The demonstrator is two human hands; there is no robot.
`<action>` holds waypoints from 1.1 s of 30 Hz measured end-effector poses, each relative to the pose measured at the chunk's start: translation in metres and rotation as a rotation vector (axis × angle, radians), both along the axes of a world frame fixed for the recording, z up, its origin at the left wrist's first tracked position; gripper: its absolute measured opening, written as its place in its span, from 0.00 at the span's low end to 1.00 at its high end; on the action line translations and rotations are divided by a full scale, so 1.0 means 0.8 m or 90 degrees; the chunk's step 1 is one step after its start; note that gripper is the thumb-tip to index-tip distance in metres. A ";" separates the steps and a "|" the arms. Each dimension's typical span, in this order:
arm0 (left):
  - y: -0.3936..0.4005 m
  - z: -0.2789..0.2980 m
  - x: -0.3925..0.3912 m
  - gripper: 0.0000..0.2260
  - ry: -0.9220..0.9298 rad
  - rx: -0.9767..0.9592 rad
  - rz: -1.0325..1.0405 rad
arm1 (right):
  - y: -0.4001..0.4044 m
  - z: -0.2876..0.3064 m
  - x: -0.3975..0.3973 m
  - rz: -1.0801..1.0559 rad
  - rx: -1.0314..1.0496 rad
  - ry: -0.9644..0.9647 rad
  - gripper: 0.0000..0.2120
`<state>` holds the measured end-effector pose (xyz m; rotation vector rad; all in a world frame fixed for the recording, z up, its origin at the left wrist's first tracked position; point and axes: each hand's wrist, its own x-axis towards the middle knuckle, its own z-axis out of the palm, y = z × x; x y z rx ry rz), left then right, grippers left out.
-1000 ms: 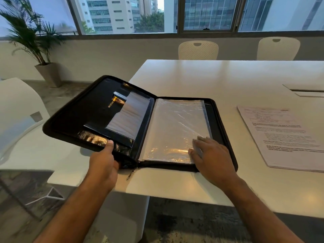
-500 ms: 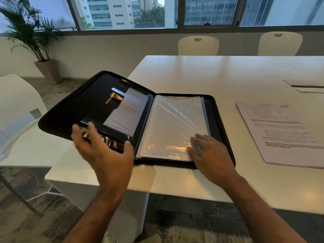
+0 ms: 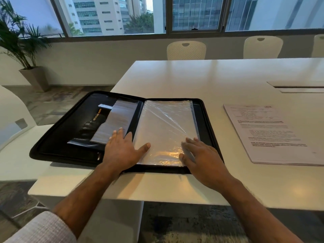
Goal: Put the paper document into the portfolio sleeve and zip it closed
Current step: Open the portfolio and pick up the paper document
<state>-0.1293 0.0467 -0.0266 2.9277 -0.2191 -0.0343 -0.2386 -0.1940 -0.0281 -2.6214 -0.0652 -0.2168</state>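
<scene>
A black zippered fabric portfolio (image 3: 57, 137) lies spread open at the near left corner of the white tabletop (image 3: 210, 81), its left cover overhanging the edge. The left hand (image 3: 122, 149) rests flat with straight fingers across the spine, grip released, thumb on the clear plastic sleeve (image 3: 164, 127). The right hand (image 3: 201, 155) lies flat on the sleeve's near right corner, grip likewise released. The printed white paper document (image 3: 273, 134) sits on the tabletop, apart to the right of the portfolio.
</scene>
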 end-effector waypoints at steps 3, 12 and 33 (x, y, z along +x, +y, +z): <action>-0.004 0.004 0.008 0.46 0.038 0.014 0.009 | -0.006 0.004 -0.001 0.019 0.049 0.009 0.24; -0.016 0.042 0.024 0.32 0.119 -0.039 -0.034 | -0.057 0.021 -0.006 -0.119 0.243 -0.109 0.17; -0.315 0.067 -0.032 0.13 0.158 -0.459 -0.205 | -0.300 0.028 0.015 -0.488 0.028 -0.028 0.15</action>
